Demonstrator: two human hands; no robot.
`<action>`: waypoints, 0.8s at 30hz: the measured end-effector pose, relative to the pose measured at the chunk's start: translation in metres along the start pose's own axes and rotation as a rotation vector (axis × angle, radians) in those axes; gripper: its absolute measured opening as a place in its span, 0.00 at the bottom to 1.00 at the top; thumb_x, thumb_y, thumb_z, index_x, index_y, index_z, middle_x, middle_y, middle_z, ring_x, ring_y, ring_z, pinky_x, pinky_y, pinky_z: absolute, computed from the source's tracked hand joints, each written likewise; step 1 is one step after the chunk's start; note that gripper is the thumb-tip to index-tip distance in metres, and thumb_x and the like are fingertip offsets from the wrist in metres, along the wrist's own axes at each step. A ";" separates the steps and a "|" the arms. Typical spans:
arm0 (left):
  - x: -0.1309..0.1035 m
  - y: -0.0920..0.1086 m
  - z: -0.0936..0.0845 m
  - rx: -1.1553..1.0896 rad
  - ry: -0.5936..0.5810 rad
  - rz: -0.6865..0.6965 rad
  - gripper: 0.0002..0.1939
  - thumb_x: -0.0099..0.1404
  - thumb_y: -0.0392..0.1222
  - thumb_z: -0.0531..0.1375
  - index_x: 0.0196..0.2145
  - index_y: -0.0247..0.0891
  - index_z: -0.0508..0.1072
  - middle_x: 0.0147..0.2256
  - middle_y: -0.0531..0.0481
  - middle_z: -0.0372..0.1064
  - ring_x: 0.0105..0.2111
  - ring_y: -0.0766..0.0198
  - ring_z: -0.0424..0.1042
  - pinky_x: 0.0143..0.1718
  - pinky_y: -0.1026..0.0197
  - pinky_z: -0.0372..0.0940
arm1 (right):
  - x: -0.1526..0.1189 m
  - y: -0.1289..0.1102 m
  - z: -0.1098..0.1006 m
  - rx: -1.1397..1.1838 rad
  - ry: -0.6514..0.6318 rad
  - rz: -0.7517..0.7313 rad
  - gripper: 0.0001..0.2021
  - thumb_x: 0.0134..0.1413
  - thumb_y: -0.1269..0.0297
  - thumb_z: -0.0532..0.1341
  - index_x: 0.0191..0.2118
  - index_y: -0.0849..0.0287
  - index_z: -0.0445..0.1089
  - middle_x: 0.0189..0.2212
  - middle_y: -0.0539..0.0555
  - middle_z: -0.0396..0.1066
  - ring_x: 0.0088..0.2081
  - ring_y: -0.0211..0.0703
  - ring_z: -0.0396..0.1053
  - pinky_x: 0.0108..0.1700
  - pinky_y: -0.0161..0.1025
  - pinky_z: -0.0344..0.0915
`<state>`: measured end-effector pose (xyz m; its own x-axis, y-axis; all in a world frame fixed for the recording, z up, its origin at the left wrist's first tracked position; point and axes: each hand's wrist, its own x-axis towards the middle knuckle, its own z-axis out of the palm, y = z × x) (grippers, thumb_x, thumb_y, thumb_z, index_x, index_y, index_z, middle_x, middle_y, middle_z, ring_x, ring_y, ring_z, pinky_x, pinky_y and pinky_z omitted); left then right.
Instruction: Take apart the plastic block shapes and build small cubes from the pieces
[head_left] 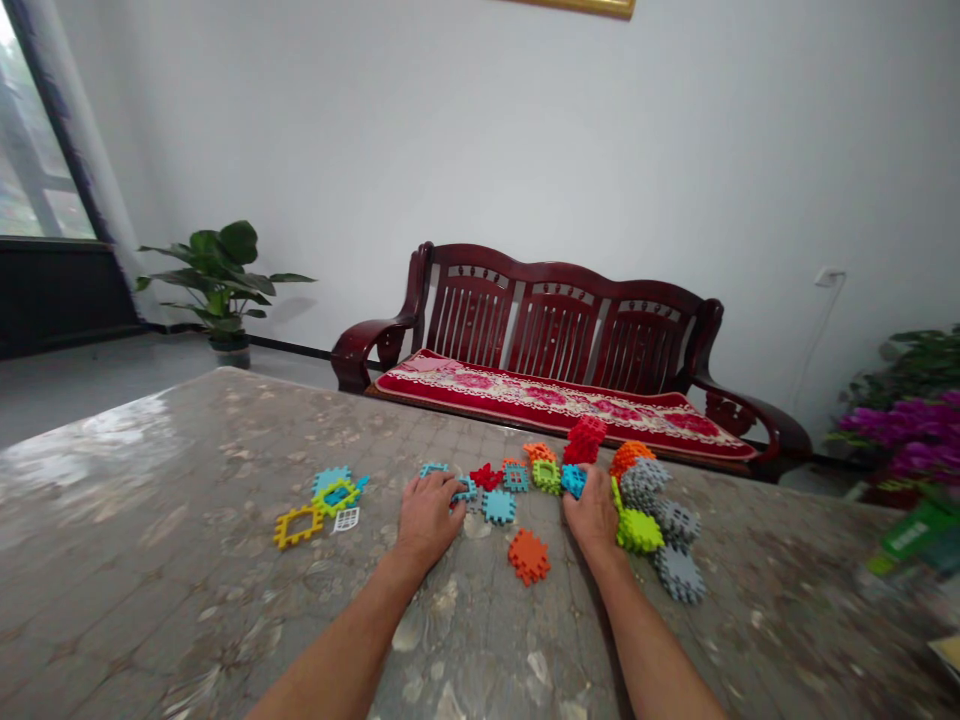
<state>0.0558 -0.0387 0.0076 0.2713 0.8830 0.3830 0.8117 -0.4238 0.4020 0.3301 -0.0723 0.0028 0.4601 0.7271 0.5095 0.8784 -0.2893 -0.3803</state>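
Left hand half-curls over light-blue pieces, grip hidden; right hand holds a blue stack. Sorting, I guess; next needs gentle pinching.

Notched light-blue pieces lie scattered, with bright-blue notched pieces bunched farther right.

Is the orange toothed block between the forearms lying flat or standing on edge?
Flat: the orange toothed block shows its broad face upward on the table.
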 end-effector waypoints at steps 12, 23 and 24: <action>0.000 0.002 -0.004 -0.026 0.003 -0.009 0.12 0.61 0.37 0.58 0.41 0.45 0.78 0.48 0.48 0.74 0.51 0.56 0.69 0.59 0.49 0.54 | -0.022 -0.009 -0.012 0.437 0.074 0.123 0.21 0.42 0.61 0.61 0.46 0.58 0.65 0.41 0.56 0.69 0.42 0.51 0.69 0.43 0.43 0.66; 0.000 0.006 -0.010 -0.043 0.140 -0.034 0.15 0.70 0.42 0.52 0.51 0.45 0.72 0.50 0.47 0.74 0.52 0.56 0.69 0.62 0.49 0.51 | -0.041 -0.085 -0.027 0.870 -0.233 0.015 0.21 0.47 0.58 0.64 0.48 0.57 0.67 0.39 0.53 0.76 0.38 0.45 0.73 0.44 0.41 0.69; 0.000 0.006 -0.011 -0.039 0.144 -0.038 0.16 0.70 0.42 0.51 0.52 0.45 0.72 0.50 0.47 0.74 0.52 0.56 0.69 0.62 0.49 0.51 | -0.041 -0.089 -0.028 0.851 -0.242 0.001 0.20 0.48 0.58 0.63 0.48 0.57 0.68 0.40 0.54 0.76 0.39 0.46 0.73 0.46 0.42 0.69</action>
<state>0.0550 -0.0431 0.0188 0.1617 0.8616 0.4811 0.7982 -0.4009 0.4496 0.2365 -0.0939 0.0368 0.3361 0.8666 0.3687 0.4399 0.2017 -0.8751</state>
